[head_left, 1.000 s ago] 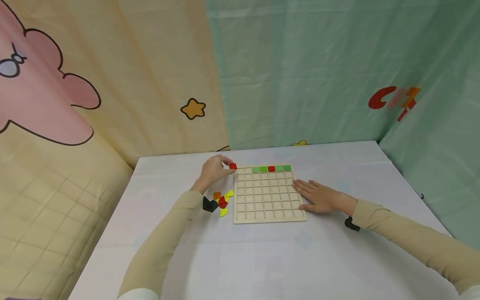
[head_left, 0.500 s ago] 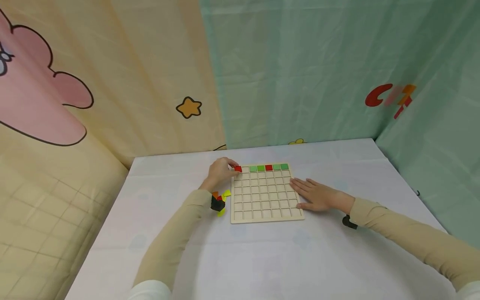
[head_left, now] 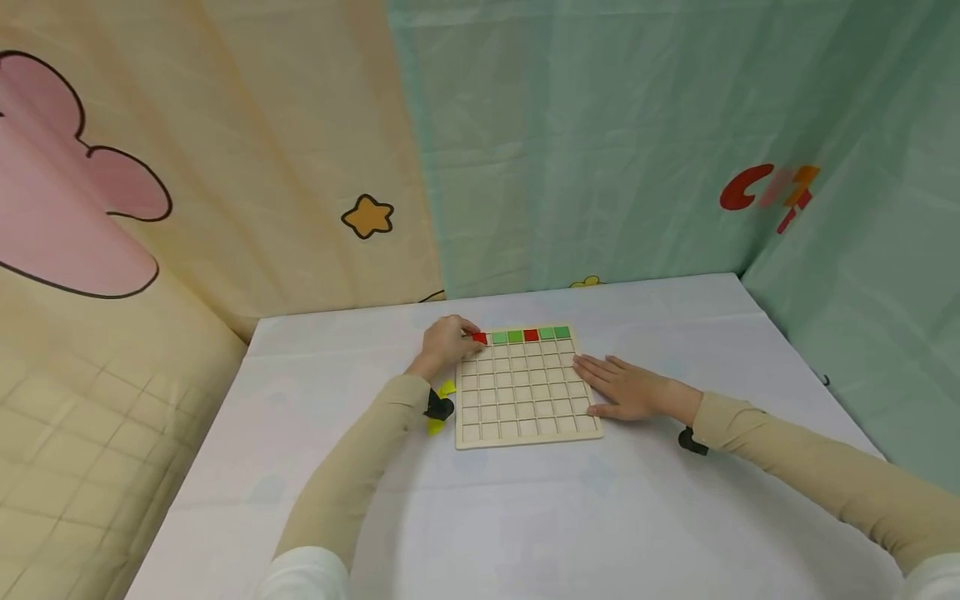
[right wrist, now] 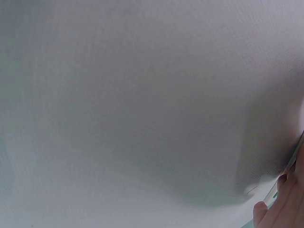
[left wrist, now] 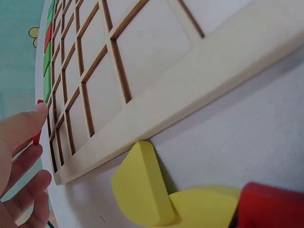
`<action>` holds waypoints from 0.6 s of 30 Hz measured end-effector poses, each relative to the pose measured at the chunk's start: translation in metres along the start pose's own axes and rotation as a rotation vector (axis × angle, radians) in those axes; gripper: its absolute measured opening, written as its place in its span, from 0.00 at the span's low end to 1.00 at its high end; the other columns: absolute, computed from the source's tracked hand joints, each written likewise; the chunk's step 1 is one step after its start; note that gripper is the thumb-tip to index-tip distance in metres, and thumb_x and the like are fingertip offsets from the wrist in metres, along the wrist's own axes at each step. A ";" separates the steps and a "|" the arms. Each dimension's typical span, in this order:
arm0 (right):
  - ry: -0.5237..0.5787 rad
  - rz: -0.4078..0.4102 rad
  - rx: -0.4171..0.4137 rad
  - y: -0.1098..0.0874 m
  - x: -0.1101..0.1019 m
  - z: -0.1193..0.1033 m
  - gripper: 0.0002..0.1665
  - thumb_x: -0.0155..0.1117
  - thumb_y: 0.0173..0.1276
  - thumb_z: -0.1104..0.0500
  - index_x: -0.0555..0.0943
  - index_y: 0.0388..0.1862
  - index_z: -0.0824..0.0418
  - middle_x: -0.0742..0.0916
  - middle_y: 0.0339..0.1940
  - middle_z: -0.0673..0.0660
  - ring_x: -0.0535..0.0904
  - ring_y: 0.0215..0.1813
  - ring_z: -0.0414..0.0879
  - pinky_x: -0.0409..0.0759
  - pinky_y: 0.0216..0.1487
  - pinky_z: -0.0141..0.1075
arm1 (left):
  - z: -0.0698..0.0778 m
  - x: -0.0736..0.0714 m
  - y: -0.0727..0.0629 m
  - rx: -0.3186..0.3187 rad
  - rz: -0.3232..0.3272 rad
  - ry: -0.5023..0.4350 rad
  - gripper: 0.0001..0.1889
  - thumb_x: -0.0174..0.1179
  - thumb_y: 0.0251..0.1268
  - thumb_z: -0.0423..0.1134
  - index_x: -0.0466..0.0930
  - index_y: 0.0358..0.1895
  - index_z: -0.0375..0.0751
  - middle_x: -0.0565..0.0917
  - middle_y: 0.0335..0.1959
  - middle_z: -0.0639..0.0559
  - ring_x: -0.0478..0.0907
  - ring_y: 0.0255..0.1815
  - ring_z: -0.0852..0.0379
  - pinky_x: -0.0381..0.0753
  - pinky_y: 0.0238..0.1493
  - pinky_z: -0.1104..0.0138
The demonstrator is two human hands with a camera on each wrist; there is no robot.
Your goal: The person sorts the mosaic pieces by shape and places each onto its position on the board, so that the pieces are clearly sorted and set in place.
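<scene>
A pale wooden grid board (head_left: 525, 387) lies flat on the table. Along its far row sit green tiles (head_left: 515, 337) and a red tile (head_left: 531, 335). At the left end of that row my left hand (head_left: 446, 342) pinches another red tile (head_left: 480, 338) between thumb and fingertips; in the left wrist view this held tile (left wrist: 38, 122) stands on edge, partly covered by the thumb. My right hand (head_left: 626, 390) rests with straight fingers on the board's right edge. The right wrist view catches only part of that hand (right wrist: 287, 202).
Yellow pieces (left wrist: 142, 187) lie against the board's left side, partly hidden by the left wrist in the head view. A red piece (left wrist: 270, 206) lies beside them. Printed curtains (head_left: 615, 150) hang behind the white table (head_left: 510, 517).
My left hand has carried the red tile rightward from beside the board's far left corner onto the far row, close to the green tile. The right hand stays on the board's edge.
</scene>
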State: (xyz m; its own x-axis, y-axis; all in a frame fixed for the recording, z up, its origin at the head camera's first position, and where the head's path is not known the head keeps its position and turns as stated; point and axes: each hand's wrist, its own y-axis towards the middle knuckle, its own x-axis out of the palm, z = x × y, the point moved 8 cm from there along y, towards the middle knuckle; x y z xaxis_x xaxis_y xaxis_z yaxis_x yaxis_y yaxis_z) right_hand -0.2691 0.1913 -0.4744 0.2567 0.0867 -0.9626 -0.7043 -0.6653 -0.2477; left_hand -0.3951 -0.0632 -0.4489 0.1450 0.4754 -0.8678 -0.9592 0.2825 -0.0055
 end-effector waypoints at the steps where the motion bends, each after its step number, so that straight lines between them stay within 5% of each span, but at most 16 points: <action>1: 0.000 0.000 -0.001 0.000 0.000 0.000 0.47 0.44 0.75 0.38 0.47 0.77 0.67 0.52 0.79 0.65 0.48 0.79 0.60 0.50 0.74 0.59 | 0.000 0.000 0.000 0.002 -0.001 0.005 0.17 0.68 0.58 0.48 0.86 0.48 0.45 0.85 0.50 0.50 0.78 0.53 0.51 0.77 0.54 0.59; 18: -0.012 -0.011 0.013 0.000 0.002 0.002 0.47 0.42 0.74 0.36 0.47 0.77 0.66 0.51 0.79 0.63 0.47 0.79 0.59 0.49 0.75 0.58 | -0.002 0.006 0.010 -0.026 -0.011 -0.017 0.17 0.68 0.57 0.48 0.86 0.48 0.46 0.86 0.49 0.51 0.77 0.57 0.50 0.77 0.56 0.58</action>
State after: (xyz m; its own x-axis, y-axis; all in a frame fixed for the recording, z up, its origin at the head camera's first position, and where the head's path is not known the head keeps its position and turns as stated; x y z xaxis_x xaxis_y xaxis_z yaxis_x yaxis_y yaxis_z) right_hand -0.2701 0.1927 -0.4766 0.2570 0.1028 -0.9609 -0.7097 -0.6548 -0.2599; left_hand -0.4040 -0.0598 -0.4552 0.1598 0.4862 -0.8591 -0.9635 0.2660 -0.0287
